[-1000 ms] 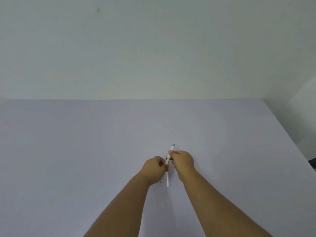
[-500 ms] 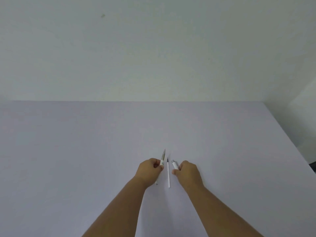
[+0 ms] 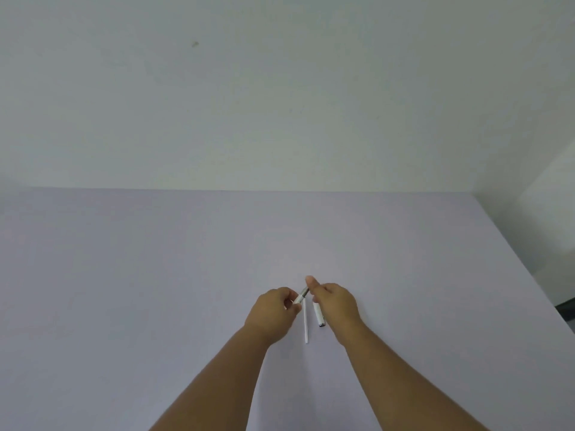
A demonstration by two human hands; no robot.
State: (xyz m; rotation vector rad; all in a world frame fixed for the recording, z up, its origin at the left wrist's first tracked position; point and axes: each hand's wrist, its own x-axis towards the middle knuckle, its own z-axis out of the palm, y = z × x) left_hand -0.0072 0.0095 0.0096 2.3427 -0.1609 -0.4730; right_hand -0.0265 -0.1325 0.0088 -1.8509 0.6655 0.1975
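Observation:
My left hand (image 3: 275, 312) grips the white front part of a pen (image 3: 301, 296), which tilts up to the right. My right hand (image 3: 337, 301) pinches that part's dark tip between thumb and fingers. A thin white refill (image 3: 306, 326) lies on the pale lilac table (image 3: 124, 290) between my hands. A short white pen piece with a dark end (image 3: 318, 315) lies beside the refill, partly under my right hand.
The table runs back to a plain white wall (image 3: 280, 88). Its right edge (image 3: 529, 275) slants down toward the near right, with a dark floor strip (image 3: 567, 309) beyond it.
My right hand has put its short white piece down on the table and moved left to the tip of the part in my left hand. The refill stays where it lay.

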